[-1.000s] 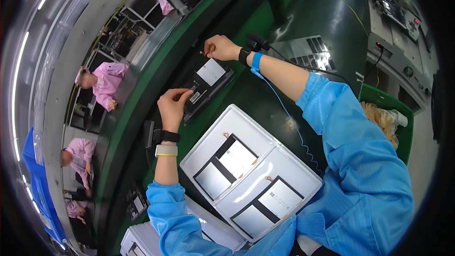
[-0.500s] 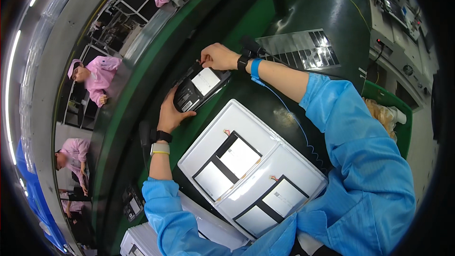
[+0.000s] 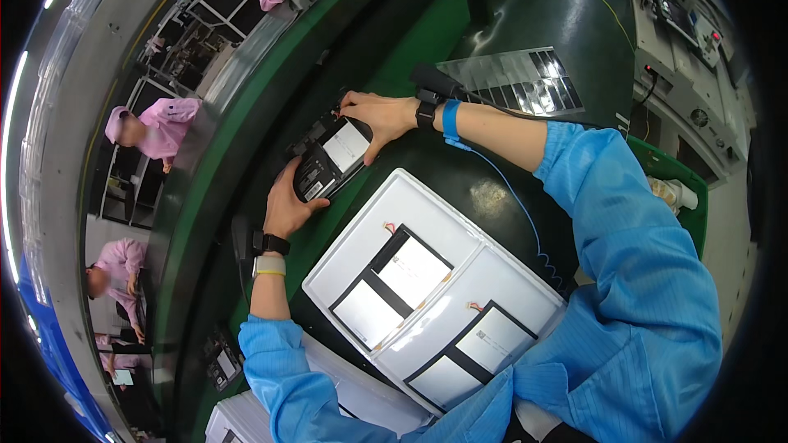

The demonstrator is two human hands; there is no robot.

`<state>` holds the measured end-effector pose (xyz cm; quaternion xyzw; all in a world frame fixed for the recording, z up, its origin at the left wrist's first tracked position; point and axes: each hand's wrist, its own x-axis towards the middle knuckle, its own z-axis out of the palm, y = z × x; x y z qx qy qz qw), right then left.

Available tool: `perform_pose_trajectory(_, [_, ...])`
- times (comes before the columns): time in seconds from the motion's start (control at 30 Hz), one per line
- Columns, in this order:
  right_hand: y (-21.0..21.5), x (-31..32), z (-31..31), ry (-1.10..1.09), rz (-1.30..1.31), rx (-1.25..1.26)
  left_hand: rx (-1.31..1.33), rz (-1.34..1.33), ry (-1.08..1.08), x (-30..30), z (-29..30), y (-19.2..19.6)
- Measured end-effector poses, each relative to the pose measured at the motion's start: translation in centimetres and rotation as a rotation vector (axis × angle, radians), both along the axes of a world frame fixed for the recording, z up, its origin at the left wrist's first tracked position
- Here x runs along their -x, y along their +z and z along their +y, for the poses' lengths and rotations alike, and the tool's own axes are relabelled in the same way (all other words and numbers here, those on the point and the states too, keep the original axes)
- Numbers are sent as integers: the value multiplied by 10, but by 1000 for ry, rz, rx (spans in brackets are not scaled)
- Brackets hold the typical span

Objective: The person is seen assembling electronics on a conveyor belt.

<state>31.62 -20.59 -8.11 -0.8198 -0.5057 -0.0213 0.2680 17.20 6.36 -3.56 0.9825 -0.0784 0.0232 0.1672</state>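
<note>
A flat black electronic device casing (image 3: pixel 313 171) lies tilted on the dark green work surface, with circuit parts and labels along its left portion. Set into its right part is a silver-white battery pack (image 3: pixel 345 148). My left hand (image 3: pixel 289 203) grips the casing's left end, thumb along the near edge. Across the right end, my right hand (image 3: pixel 382 121) spans the casing, fingers at the far edge and thumb at the near edge. Just nearer to me, a white plastic tray (image 3: pixel 435 197) holds two battery packs, one pack (image 3: pixel 410 267) in the upper-left compartment and another (image 3: pixel 483 343) in the lower-right one.
More white trays (image 3: pixel 365 385) are at the lower left, near another black device (image 3: pixel 222 361). A divided clear sheet (image 3: pixel 525 78) lies at the back. A blue coiled cord (image 3: pixel 515 205) runs from my right wrist. At right stands a green bin (image 3: pixel 694 226). Co-workers in pink sit across the line.
My right hand has gone from pinching at the casing's far right corner to spanning its right end, thumb on the near edge. The left hand keeps its hold on the left end.
</note>
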Motion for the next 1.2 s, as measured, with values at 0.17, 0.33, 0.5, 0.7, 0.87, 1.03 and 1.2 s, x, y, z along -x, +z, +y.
perform_pose_trajectory(0.17, [1,-2,3,12,5,69,1,44,-56,-1,7,-4])
perform_pose_trajectory(0.33, [9,11,13,0,-123,283,-202,25,-154,15,24,-36])
perform_pose_trajectory(0.5, [-22,36,49,146,-334,171,-302,-58,-139,6,2,-45])
perform_pose_trajectory(0.7, [-25,41,53,144,-362,108,-249,-163,-135,0,-2,-60])
perform_pose_trajectory(0.87, [-6,40,33,122,-443,195,-244,-146,-91,24,25,-57])
perform_pose_trajectory(1.03, [-24,37,42,97,-411,-51,-302,-197,-74,30,23,-59])
perform_pose_trajectory(1.2, [0,36,15,75,-24,-216,-255,-164,-62,33,40,-56])
